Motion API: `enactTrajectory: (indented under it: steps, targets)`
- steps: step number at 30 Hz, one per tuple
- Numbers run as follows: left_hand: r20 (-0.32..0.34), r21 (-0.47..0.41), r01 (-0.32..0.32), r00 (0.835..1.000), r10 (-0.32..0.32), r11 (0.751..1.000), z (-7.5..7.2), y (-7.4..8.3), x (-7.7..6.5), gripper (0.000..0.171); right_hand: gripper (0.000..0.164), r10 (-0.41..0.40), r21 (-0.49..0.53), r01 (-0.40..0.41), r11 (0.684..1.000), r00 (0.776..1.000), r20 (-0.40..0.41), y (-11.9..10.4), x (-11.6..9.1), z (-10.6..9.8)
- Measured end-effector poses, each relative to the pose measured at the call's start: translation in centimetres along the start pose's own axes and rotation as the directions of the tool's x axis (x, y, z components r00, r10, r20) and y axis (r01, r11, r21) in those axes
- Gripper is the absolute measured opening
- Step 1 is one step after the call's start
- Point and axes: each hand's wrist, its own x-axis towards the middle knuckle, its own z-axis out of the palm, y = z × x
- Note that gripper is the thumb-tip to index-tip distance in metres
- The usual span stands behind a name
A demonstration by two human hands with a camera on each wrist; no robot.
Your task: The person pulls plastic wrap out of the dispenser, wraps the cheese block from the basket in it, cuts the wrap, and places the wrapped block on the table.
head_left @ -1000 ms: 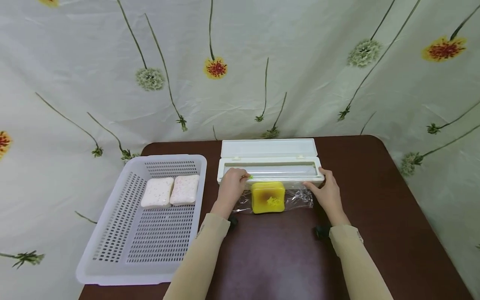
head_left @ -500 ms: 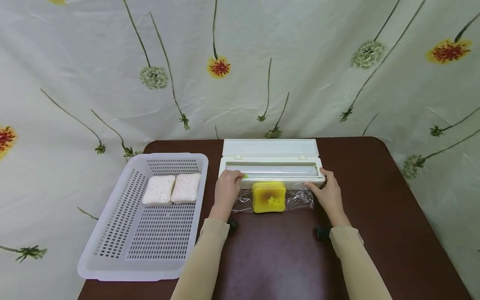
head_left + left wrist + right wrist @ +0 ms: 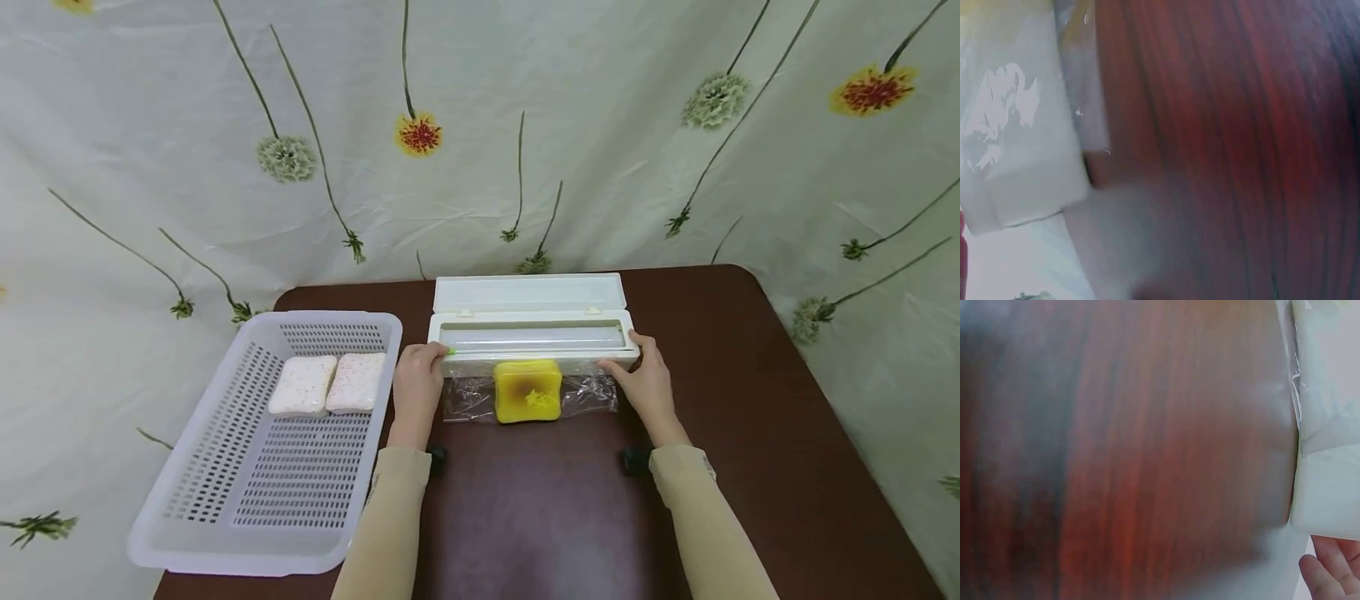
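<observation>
Left hand [image 3: 417, 379] is set at the left front corner of a white box [image 3: 536, 317], a small green tab [image 3: 451, 351] pinched at its fingertips; only a sliver of finger is caught in the left wrist view. Listed from far left: a white perforated basket [image 3: 232, 562] is placed on the brown worktop [image 3: 540, 517], with two speckled blocks, one white [image 3: 303, 387], one pinkish [image 3: 357, 382], laid side by side near its back. Next, just right of the left hand, a strip of clear film [image 3: 469, 400] is spread along the box front. A yellow block [image 3: 528, 392] is set mid-strip, close in front of the box; whether the film is under or over it can't be told. Behind, a roll [image 3: 534, 337] is seen in the box's slot, the lid [image 3: 529, 293] folded back. At far right, the box end is gripped by the right hand [image 3: 647, 383], thumb in front, fingers round the end.
</observation>
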Motion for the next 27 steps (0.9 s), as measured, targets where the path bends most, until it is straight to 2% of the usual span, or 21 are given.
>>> enactTrajectory:
  steps: [6, 10, 13, 21, 24, 27]
  targets:
    - [-0.011, -0.007, 0.007, 1.000, -0.007, 1.000, 0.0, -0.3, -0.3, 0.017, 0.080, 0.010, -0.024, -0.011, 1.000, 1.000, -0.015, 0.2, 0.1, -0.1]
    - [-0.078, 0.025, 0.064, 0.995, -0.062, 0.998, 0.0, -0.6, -0.6, 0.017, 0.081, 0.011, -0.035, -0.011, 0.999, 1.000, 0.005, 0.1, 0.1, 0.0]
    - [-0.098, 0.030, 0.093, 0.991, -0.090, 0.995, -0.2, -0.7, -0.6, 0.014, 0.081, 0.012, -0.036, -0.012, 0.999, 1.000, 0.012, 0.1, 0.2, 0.0]
    - [-0.053, 0.013, 0.101, 0.994, -0.100, 0.995, -0.2, -0.6, -0.8, 0.012, 0.080, -0.004, -0.054, 0.004, 0.999, 1.000, 0.014, 0.2, 0.6, -0.2]
    - [-0.046, -0.022, 0.153, 0.987, -0.154, 0.988, -0.2, -0.3, -1.4, 0.014, 0.081, -0.002, -0.053, 0.003, 0.999, 1.000, 0.012, 0.2, 0.5, -0.1]
    - [-0.015, -0.093, 0.258, 0.965, -0.261, 0.962, -0.2, 0.0, -2.3, 0.017, 0.082, 0.005, -0.053, -0.004, 0.999, 1.000, 0.012, 0.0, 0.3, 0.1]
